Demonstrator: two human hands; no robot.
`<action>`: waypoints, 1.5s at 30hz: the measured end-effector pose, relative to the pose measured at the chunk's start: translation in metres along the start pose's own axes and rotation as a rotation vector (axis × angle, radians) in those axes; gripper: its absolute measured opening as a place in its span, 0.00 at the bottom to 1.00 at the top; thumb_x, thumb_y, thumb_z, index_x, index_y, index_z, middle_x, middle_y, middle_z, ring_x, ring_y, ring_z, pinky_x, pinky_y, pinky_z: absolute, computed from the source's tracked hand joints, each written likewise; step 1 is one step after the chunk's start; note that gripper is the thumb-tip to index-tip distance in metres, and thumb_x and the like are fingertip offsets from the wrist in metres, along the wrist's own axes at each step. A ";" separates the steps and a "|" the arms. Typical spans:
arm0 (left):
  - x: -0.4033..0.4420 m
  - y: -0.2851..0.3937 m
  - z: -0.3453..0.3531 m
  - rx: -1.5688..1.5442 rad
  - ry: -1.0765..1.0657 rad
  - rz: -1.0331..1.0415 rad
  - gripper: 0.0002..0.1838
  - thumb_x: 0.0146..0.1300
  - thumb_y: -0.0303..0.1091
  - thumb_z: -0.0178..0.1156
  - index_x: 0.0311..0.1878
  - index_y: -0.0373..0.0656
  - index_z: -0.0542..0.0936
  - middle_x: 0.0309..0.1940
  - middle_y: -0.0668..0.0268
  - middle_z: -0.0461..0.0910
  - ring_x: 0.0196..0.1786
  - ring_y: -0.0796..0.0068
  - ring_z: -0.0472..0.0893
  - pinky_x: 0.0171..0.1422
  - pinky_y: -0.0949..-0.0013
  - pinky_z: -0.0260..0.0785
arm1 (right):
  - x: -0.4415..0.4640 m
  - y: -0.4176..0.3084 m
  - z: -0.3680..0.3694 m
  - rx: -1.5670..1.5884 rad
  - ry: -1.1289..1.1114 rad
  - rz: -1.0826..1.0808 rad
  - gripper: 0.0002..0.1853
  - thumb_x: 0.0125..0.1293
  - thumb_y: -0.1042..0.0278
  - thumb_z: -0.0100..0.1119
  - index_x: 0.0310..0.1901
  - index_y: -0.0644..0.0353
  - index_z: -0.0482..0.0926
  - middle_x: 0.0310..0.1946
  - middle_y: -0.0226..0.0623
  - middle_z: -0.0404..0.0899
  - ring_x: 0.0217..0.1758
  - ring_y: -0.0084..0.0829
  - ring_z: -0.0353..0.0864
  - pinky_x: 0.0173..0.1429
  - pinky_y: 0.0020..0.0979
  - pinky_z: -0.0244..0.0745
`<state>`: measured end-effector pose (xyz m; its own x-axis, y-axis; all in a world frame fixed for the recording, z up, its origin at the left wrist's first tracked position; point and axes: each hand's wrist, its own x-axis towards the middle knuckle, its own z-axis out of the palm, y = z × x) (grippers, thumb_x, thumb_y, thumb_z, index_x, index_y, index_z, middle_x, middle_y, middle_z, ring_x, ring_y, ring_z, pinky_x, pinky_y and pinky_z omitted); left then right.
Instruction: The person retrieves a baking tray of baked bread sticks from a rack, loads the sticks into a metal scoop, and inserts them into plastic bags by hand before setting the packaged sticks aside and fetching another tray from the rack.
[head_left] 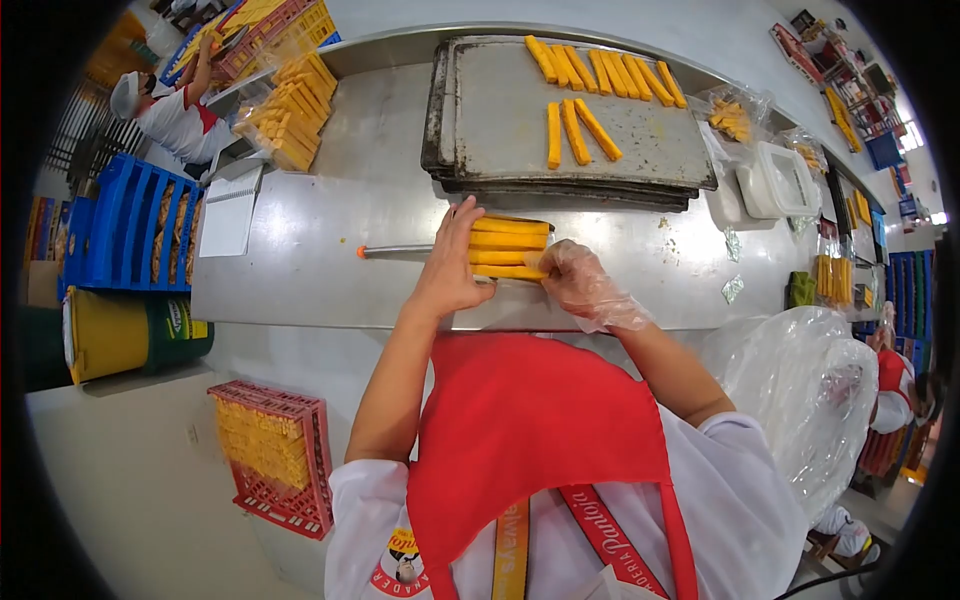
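Note:
Several yellow-orange sticks point(505, 241) lie side by side in a flat pack on the metal table, between my two hands. My left hand point(450, 262) is bare and presses along the pack's left end, fingers stretched out and thumb apart. My right hand point(580, 280), in a clear plastic glove, pinches the pack's lower right corner. A thin metal rod with an orange tip point(385, 250) sticks out to the left from under my left hand. Beyond my hands, loose sticks point(612, 75) lie in a row on the top tray point(500, 135) of a stack, with three more sticks point(580, 133) nearer me.
A notebook point(229, 215) and filled bags point(290, 112) lie on the left. At the right are a white tub point(778, 180), small green packets point(733, 290) and a large plastic bag point(800, 390). A co-worker point(175, 120) stands at upper left; a red crate point(270, 455) is at lower left.

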<state>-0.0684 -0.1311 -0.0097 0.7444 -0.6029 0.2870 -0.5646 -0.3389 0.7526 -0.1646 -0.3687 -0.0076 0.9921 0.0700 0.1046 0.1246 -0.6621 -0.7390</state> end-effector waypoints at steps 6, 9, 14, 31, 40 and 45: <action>-0.001 -0.002 0.006 -0.021 0.014 -0.006 0.56 0.37 0.32 0.76 0.75 0.45 0.59 0.79 0.50 0.56 0.81 0.39 0.53 0.85 0.48 0.48 | 0.007 0.023 0.012 0.302 0.112 0.396 0.15 0.58 0.75 0.60 0.48 0.65 0.82 0.37 0.41 0.81 0.41 0.36 0.81 0.48 0.33 0.77; -0.004 -0.001 0.011 -0.044 0.042 -0.021 0.57 0.38 0.33 0.76 0.75 0.45 0.59 0.80 0.49 0.54 0.81 0.39 0.52 0.85 0.47 0.47 | 0.015 -0.003 -0.003 0.252 0.033 0.360 0.18 0.60 0.77 0.60 0.52 0.66 0.80 0.32 0.30 0.78 0.34 0.24 0.77 0.41 0.29 0.76; -0.004 -0.002 0.015 -0.027 0.086 0.002 0.57 0.39 0.35 0.78 0.76 0.42 0.59 0.80 0.48 0.52 0.82 0.38 0.50 0.84 0.46 0.46 | 0.040 0.012 -0.056 -0.113 0.291 0.067 0.12 0.64 0.71 0.63 0.45 0.68 0.85 0.33 0.42 0.87 0.35 0.28 0.84 0.42 0.29 0.79; -0.001 0.013 0.010 0.089 0.035 -0.067 0.56 0.38 0.35 0.78 0.74 0.41 0.59 0.78 0.44 0.54 0.80 0.33 0.53 0.83 0.43 0.50 | 0.177 0.095 -0.181 -0.432 0.617 0.574 0.30 0.71 0.48 0.54 0.65 0.63 0.73 0.60 0.59 0.79 0.64 0.56 0.77 0.71 0.47 0.70; 0.000 0.014 0.010 0.100 0.022 -0.102 0.57 0.37 0.35 0.79 0.74 0.43 0.60 0.79 0.48 0.54 0.80 0.36 0.53 0.83 0.45 0.51 | 0.200 0.124 -0.223 -0.536 0.447 0.451 0.36 0.67 0.41 0.61 0.71 0.54 0.73 0.59 0.57 0.80 0.66 0.55 0.77 0.72 0.44 0.68; 0.000 0.015 0.010 0.091 0.021 -0.106 0.57 0.36 0.34 0.79 0.74 0.44 0.60 0.80 0.49 0.54 0.81 0.37 0.53 0.83 0.45 0.51 | 0.212 0.112 -0.232 -0.534 0.248 0.617 0.39 0.65 0.41 0.63 0.74 0.51 0.70 0.64 0.48 0.79 0.69 0.46 0.76 0.73 0.44 0.69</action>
<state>-0.0800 -0.1439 -0.0047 0.8084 -0.5455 0.2212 -0.5114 -0.4647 0.7228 0.0559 -0.6015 0.0860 0.8392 -0.5432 -0.0250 -0.5238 -0.7952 -0.3054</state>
